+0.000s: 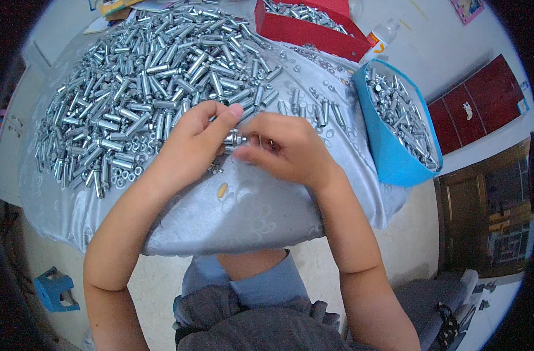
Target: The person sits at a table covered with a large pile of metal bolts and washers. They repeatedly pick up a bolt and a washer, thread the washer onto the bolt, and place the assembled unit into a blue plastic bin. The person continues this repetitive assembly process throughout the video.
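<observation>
Your left hand (pixel 191 143) is at the near right edge of the large heap of small silver metal cylinders (pixel 161 76), its fingers curled closed around a silver metal piece with ringed end (pixel 234 138). This piece lies between your two hands, just in front of the heap. Your right hand (pixel 299 146) is farther right from the heap, with fingers bent and partly blurred at the end of the piece; I cannot tell if they grip something. Small silver nuts (pixel 126 174) lie at the heap's near edge. In front of the heap, a small yellow oval object (pixel 222 191) rests on the shiny silver-grey tablecloth (pixel 267 219). To the heap's right, apart from it, stands a light-blue box full of cylinders (pixel 389 155); behind the heap's right side is a red box with metal pieces (pixel 296 28).
</observation>
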`<state>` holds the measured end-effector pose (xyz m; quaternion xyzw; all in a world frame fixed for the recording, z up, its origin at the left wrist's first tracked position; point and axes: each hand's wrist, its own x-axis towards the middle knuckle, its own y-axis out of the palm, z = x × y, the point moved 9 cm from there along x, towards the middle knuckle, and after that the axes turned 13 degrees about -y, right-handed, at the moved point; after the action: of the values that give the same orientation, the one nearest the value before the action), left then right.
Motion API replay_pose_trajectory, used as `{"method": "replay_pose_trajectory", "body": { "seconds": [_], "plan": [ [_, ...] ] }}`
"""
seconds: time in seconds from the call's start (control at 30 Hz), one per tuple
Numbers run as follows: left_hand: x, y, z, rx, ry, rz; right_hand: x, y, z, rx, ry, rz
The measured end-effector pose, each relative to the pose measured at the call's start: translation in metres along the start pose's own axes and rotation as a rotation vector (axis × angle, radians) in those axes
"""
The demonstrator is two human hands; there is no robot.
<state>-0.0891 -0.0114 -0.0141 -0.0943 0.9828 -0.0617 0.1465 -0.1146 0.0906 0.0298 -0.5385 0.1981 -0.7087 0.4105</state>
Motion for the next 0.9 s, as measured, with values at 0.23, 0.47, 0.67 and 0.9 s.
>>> {"method": "replay_pose_trajectory", "body": {
  "seconds": [0.23, 0.47, 0.67, 0.9],
  "plan": [
    [-0.003, 0.0, -0.002, -0.077, -0.015, -0.025, 0.004, 0.001, 0.0, 0.136, 0.046, -0.139],
    [-0.005, -0.007, -0.01, -0.081, 0.177, -0.095, 0.004, 0.008, -0.007, 0.252, 0.224, -0.11],
    [-0.017, -0.007, -0.029, 0.136, 0.449, -0.184, 0.005, 0.008, 0.0, 0.311, 0.142, -0.136],
    [-0.047, -0.008, -0.05, 0.288, 0.661, -0.35, 0.002, 0.028, -0.002, 0.785, 0.413, -0.135]
  ]
}}
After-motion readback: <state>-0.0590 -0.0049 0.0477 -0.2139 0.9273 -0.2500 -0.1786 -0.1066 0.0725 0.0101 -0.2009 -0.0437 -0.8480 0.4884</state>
